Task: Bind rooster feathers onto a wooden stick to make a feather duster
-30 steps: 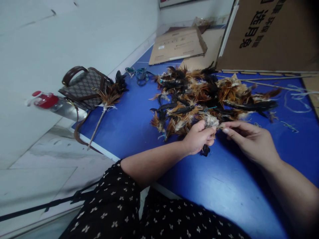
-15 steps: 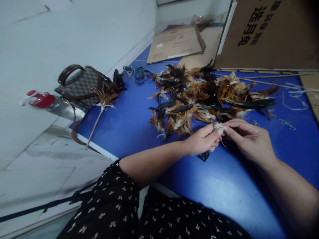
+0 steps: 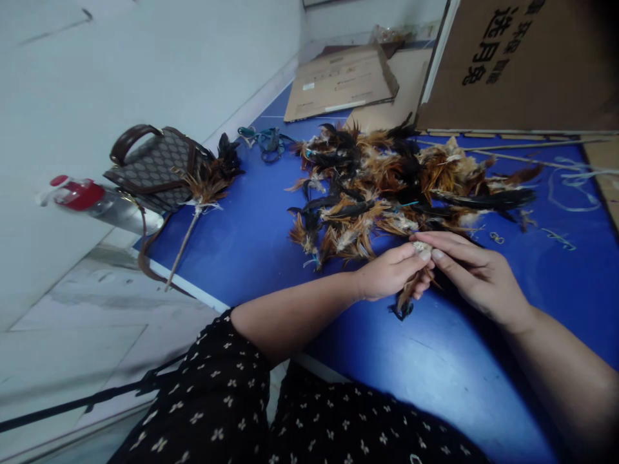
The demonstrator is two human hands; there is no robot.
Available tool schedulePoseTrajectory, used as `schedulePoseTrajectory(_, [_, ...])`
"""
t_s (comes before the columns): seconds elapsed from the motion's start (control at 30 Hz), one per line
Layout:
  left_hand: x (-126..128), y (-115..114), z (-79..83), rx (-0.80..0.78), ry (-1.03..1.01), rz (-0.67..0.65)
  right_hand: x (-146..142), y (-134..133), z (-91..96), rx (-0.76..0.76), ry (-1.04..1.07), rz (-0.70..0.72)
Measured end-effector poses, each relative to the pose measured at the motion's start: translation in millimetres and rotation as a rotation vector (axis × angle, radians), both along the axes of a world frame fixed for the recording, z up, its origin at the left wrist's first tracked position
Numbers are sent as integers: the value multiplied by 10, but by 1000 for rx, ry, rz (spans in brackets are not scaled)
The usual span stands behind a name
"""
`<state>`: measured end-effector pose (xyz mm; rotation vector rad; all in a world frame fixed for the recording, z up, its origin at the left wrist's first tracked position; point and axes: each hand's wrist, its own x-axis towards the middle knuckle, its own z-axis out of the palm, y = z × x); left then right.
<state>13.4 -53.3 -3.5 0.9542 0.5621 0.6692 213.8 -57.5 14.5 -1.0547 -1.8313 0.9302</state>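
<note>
A heap of brown, orange and black feathers (image 3: pixel 396 180) lies on the blue table (image 3: pixel 271 238). Just in front of the heap, my left hand (image 3: pixel 389 276) is closed round a small bunch of feathers (image 3: pixel 409 293) whose dark tips hang below the fingers. My right hand (image 3: pixel 471 274) pinches the fluffy pale end of the same bunch, fingertips meeting those of the left hand.
A patterned handbag (image 3: pixel 155 167) and a red-capped bottle (image 3: pixel 97 203) sit at the table's left edge, beside a feather duster on a thin stick (image 3: pixel 200 200). Flat cardboard (image 3: pixel 338 80) and a big box (image 3: pixel 522 64) stand behind the heap, with thin sticks (image 3: pixel 522 151) and loose cord (image 3: pixel 570 193).
Both hands have drawn slightly toward me, away from the heap. More of the bunch's brown and black tips now hangs below my left hand.
</note>
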Motion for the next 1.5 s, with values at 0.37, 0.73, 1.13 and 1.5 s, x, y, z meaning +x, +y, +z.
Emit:
schedulePoseTrajectory(0.37, [-99,24,75,-88,-111,-261,202,124,135,-98,-31,181])
schedulePoseTrajectory(0.73, [-106,-20,172,-308,-137,-419,187,125,90,-228,76,186])
schedulePoseTrajectory(1.13, [1,23,46,-160,-142,-5,-47,29,15,119,49,-87])
schedulePoseTrajectory(1.5, [5,65,-40,-71,-38,7,-30,43,-66,71,26,-32])
